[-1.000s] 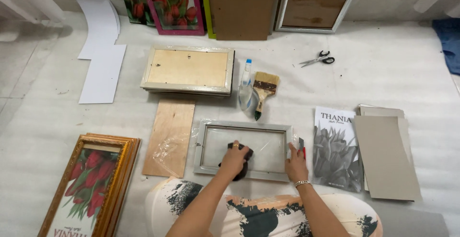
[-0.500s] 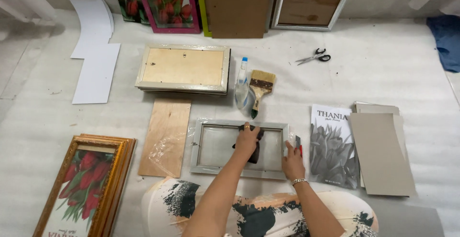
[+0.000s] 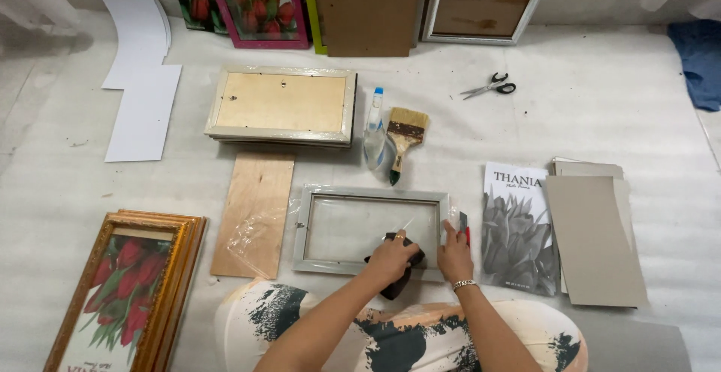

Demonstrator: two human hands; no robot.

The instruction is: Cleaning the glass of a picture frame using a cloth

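A grey picture frame [image 3: 372,194] with glass lies flat on the white floor covering in front of me. My left hand [image 3: 390,257] presses a dark cloth [image 3: 396,285] onto the glass near the frame's lower right corner. My right hand [image 3: 455,249] rests on the frame's right edge and grips a small red and grey tool [image 3: 464,225]. Clear plastic wrap [image 3: 259,233] spills from the frame's left side.
A plywood board [image 3: 254,213] lies left of the frame. Behind it are a stack of frames [image 3: 282,105], a spray bottle [image 3: 374,128], a paintbrush [image 3: 404,137] and scissors [image 3: 492,86]. A flower print [image 3: 518,225] and grey cardboard sheets [image 3: 593,237] lie right; gold frames [image 3: 124,289] left.
My left hand with the cloth has slid across the glass, from its lower left area to its upper middle and now to the lower right corner. My right hand stays on the frame's right edge.
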